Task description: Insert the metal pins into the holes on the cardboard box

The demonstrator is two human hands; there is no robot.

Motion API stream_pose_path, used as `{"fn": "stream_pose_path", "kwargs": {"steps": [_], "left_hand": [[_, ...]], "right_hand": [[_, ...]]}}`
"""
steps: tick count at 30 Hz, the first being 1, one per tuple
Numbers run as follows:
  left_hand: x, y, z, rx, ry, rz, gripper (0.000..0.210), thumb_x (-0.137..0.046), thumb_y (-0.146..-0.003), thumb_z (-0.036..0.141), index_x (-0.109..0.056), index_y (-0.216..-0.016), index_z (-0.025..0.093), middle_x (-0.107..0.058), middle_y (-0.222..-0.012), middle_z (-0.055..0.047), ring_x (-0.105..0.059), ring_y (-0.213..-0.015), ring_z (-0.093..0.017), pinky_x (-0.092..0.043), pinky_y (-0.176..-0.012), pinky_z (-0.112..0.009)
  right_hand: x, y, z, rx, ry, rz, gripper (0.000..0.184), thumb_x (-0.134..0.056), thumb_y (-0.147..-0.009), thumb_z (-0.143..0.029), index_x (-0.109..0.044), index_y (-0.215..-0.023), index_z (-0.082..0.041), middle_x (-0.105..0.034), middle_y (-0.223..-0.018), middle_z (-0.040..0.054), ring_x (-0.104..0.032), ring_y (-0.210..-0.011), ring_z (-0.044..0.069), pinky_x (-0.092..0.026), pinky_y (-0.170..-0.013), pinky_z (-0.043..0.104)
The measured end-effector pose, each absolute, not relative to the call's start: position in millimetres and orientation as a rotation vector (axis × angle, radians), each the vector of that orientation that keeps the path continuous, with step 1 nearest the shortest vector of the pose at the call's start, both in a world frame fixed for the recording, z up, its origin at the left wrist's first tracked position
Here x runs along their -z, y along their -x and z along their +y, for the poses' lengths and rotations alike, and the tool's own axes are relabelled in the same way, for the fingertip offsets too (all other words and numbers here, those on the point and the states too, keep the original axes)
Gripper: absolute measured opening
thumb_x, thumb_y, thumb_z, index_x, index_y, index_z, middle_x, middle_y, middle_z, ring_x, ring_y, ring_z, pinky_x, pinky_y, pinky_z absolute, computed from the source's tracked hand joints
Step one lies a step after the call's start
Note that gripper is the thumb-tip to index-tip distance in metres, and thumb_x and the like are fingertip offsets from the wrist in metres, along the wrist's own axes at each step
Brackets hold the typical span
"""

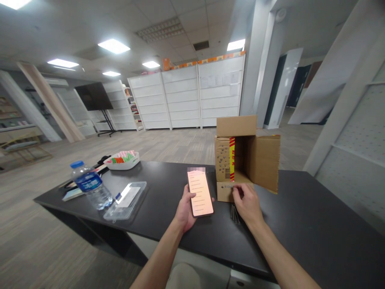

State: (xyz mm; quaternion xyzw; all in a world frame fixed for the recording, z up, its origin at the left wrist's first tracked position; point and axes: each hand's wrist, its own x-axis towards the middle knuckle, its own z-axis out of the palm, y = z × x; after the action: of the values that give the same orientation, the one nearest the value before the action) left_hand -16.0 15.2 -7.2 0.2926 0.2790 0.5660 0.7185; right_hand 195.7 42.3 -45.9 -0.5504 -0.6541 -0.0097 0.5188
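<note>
From where I stand, the left hand point(184, 209) is wrapped around a slim dark phone with a lit, pinkish screen point(201, 194), held over the near edge side of the black desk point(319, 224), left of the open brown cardboard box point(223, 160). The screen's rows of text are too small to read, and a blocky blur covers its top.

The right hand point(249, 202) is at the box's lower flap, thumb and forefinger drawn together; I can't tell whether anything is pinched between them. It partly hides a cluster of thin dark metal rods point(234, 214), screws or nails, lying towards the near edge. Shadow fills the inside of the box.

Both forearms are cut off below. Right of the box, the desktop runs on to the right edge. Towards the left edge, a clear plastic bottle with a blue cap point(90, 185) and a flat transparent plastic case point(134, 202) take up room.
</note>
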Motion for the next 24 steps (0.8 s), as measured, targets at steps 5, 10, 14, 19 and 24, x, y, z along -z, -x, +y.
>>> {"fn": "stream_pose_path", "kwargs": {"steps": [5, 10, 14, 19, 24], "left_hand": [[6.7, 15.7, 15.8, -1.262, -0.563, 0.682, 0.035, -0.057, -0.08, 0.036, -0.045, -0.11, 0.024, -0.065, -0.105, -0.008, -0.068, -0.084, -0.027, -0.053, -0.076, -0.048], [8.7, 18.8, 19.4, -1.226, -0.496, 0.725, 0.045, -0.055, -0.081, 0.045, -0.047, -0.116, 0.019, -0.069, -0.092, -0.011, -0.069, -0.077, -0.027, -0.053, -0.072, -0.045], [8.2, 20.0, 20.8, -1.22, -0.491, 0.686, 0.049, -0.05, -0.082, 0.048, -0.05, -0.118, 0.015, -0.069, -0.089, -0.012, -0.069, -0.077, -0.028, -0.053, -0.072, -0.044], [5.6, 18.2, 19.3, -1.247, -0.492, 0.683, 0.047, -0.048, -0.082, 0.044, -0.049, -0.12, 0.016, -0.069, -0.09, -0.012, -0.069, -0.076, -0.027, -0.053, -0.072, -0.044], [2.7, 15.9, 18.2, -1.294, -0.489, 0.731, 0.045, -0.049, -0.081, 0.043, -0.05, -0.118, 0.017, -0.069, -0.093, -0.011, -0.068, -0.074, -0.024, -0.053, -0.069, -0.039]], "right_hand": [[46.7, -196.5, 42.5, 0.023, 1.323, -1.565, 0.018, -0.044, -0.087, -0.03, -0.056, -0.081, -0.019, -0.061, -0.08, 0.0064, -0.055, -0.077, 0.021, -0.042, -0.073, 0.034], [49.6, -198.7, 44.3, 0.038, 1.321, -1.572, 0.014, -0.045, -0.086, -0.028, -0.056, -0.081, -0.02, -0.061, -0.079, 0.0051, -0.055, -0.076, 0.02, -0.042, -0.074, 0.033], [50.9, -199.1, 45.5, 0.045, 1.317, -1.568, 0.013, -0.046, -0.085, -0.027, -0.056, -0.081, -0.02, -0.061, -0.079, 0.005, -0.055, -0.075, 0.02, -0.042, -0.074, 0.034], [52.5, -199.3, 46.7, 0.044, 1.303, -1.556, 0.012, -0.047, -0.084, -0.026, -0.056, -0.081, -0.02, -0.061, -0.079, 0.0049, -0.055, -0.075, 0.02, -0.043, -0.073, 0.033], [53.7, -199.6, 46.9, 0.017, 1.304, -1.552, 0.012, -0.047, -0.084, -0.026, -0.056, -0.08, -0.02, -0.061, -0.079, 0.0051, -0.054, -0.074, 0.02, -0.043, -0.073, 0.033]]}}
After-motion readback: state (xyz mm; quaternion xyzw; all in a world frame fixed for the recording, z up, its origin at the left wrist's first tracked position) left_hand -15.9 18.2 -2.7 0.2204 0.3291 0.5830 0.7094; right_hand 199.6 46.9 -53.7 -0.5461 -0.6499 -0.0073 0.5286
